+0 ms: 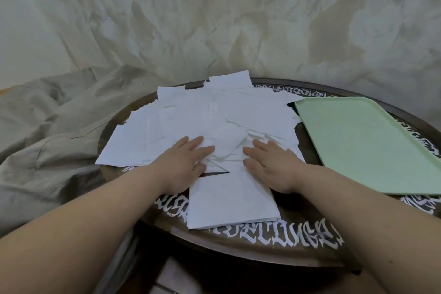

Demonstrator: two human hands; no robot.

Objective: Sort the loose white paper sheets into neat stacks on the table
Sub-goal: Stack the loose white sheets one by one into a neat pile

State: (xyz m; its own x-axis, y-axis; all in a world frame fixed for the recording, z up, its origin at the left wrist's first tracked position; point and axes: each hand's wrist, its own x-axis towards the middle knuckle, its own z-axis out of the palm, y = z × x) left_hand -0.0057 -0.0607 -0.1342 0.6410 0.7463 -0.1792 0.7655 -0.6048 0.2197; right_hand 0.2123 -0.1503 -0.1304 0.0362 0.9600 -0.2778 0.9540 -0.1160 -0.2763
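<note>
A messy spread of loose white paper sheets (210, 112) covers the middle and left of a round dark table (262, 243) with white lettering round its rim. Nearer to me lies a squared stack of white sheets (229, 203), close to the table's front edge. My left hand (186, 162) lies flat, palm down, on the near side of the spread, fingers pointing away. My right hand (269, 162) rests flat beside it, a short gap between them. Neither hand grips a sheet. Both hands overlap the far end of the stack.
A pale green tray (372, 141) lies on the right part of the table, next to the papers. Crumpled beige cloth (47, 126) lies to the left of the table and hangs as a backdrop behind it.
</note>
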